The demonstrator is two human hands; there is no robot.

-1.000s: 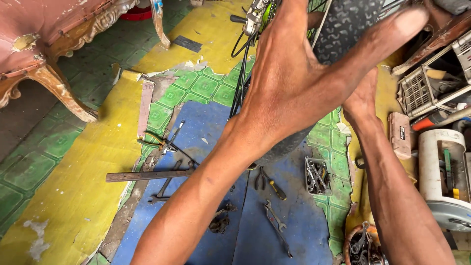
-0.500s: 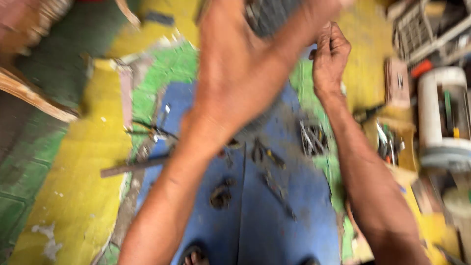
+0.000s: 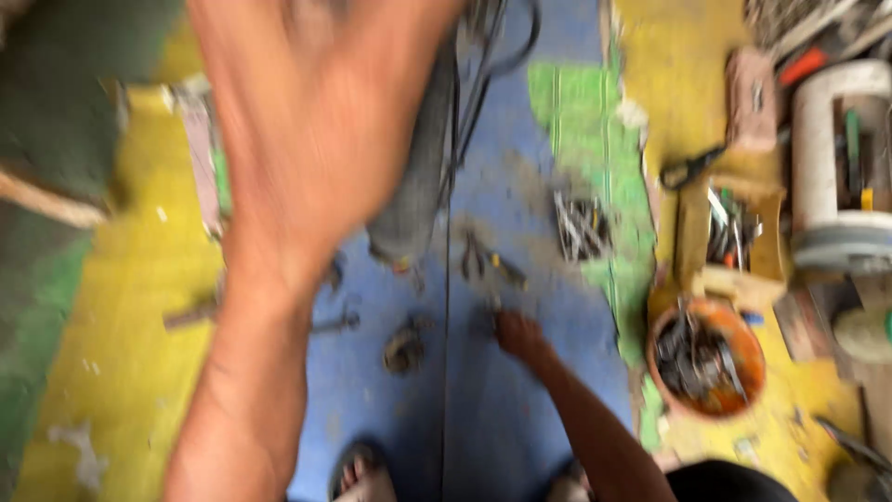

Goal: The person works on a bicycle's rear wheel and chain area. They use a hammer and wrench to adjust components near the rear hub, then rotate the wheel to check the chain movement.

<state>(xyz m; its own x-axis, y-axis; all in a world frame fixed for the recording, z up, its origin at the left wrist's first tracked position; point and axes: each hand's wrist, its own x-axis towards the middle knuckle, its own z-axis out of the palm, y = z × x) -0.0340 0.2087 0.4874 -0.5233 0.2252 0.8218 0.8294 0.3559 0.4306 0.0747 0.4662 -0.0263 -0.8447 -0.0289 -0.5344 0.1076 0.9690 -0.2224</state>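
Note:
The view is heavily blurred. My left hand point(image 3: 307, 139) fills the upper left, raised close to the camera beside a dark tyre point(image 3: 413, 186); its fingertips run off the top edge. My right hand point(image 3: 516, 335) is low on the blue floor patch point(image 3: 520, 121), fingers down among loose tools. Pliers point(image 3: 488, 265) lie just beyond it. A small round metal part point(image 3: 404, 349) sits to its left. Whether either hand holds anything is unclear.
A small tray of metal bits point(image 3: 581, 223) lies on the blue patch. At the right are an orange bowl of tools point(image 3: 711, 358), a wooden tool box point(image 3: 729, 232) and a white drum point(image 3: 836, 167). A metal bar point(image 3: 190, 316) lies left. My sandalled foot point(image 3: 358, 469) is at the bottom.
My right hand has dropped from the tyre down to the tools on the floor. My left hand stays raised near the tyre. The view has tilted down and swung right.

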